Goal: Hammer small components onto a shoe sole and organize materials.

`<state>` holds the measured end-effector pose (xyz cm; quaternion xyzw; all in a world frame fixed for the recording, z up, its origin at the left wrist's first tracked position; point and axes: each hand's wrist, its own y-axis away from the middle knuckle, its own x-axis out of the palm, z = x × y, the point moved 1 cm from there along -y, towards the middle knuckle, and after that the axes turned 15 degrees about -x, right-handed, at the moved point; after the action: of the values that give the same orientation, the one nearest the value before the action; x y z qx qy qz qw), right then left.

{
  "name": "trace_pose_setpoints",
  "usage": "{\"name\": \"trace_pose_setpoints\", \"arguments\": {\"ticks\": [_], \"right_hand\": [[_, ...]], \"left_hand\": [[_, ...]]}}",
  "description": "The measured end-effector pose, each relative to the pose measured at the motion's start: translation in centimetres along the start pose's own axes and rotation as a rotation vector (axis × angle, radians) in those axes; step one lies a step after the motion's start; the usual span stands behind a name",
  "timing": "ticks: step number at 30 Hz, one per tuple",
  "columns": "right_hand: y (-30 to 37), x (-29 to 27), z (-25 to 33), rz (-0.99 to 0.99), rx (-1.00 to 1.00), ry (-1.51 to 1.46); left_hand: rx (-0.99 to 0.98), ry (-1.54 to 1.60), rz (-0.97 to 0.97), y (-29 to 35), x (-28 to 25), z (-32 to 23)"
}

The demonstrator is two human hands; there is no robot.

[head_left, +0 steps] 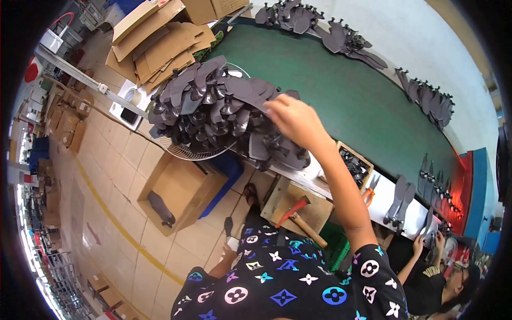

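Observation:
My right hand [295, 121] reaches over the right side of a large heap of dark grey shoe soles [205, 101] with shiny black heels. Its fingers are bent and closed at the end of one grey sole [255, 92] on top of the heap. Low at my left side, beside my patterned shirt, my left hand [228, 254] is partly hidden by clothing. A small dark shoe sole [228, 226] sticks up from its fingers, with a small white patch [233, 244] next to it that I cannot make out.
A green bench top [341, 96] carries rows of soles [298, 18] along its far edge. Under the heap is a round wire fan guard [197, 154]. A cardboard box [176, 186] holds one sole; a hammer [301, 221] lies near me. A co-worker [432, 277] handles parts at right.

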<state>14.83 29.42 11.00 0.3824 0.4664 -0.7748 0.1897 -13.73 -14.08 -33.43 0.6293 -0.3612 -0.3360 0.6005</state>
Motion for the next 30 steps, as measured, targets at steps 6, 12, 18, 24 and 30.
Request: {"name": "trace_pose_setpoints", "arguments": {"ticks": [6, 12, 18, 24, 30], "right_hand": [[11.6, -3.9, -0.7, -0.516, 0.429, -0.16], [26.8, -3.2, 2.1, -0.566, 1.022, -0.26], [40.9, -7.2, 9.5, -0.707, 1.29, -0.218], [48.7, -2.2, 16.5, -0.234, 1.648, -0.295], [52.1, -1.1, 19.5, -0.005, 1.689, -0.405]], "left_hand": [[0.048, -0.325, -0.046, 2.2, -1.1, 1.4], [-0.083, -0.473, -0.068, 4.5, -2.5, 7.8], [-0.322, -0.13, 0.0, 0.7, -3.8, -0.5], [-0.478, 0.205, 0.095, 0.2, 1.0, 5.0], [-0.425, 0.265, 0.144, 4.9, -0.3, 2.9]]}}
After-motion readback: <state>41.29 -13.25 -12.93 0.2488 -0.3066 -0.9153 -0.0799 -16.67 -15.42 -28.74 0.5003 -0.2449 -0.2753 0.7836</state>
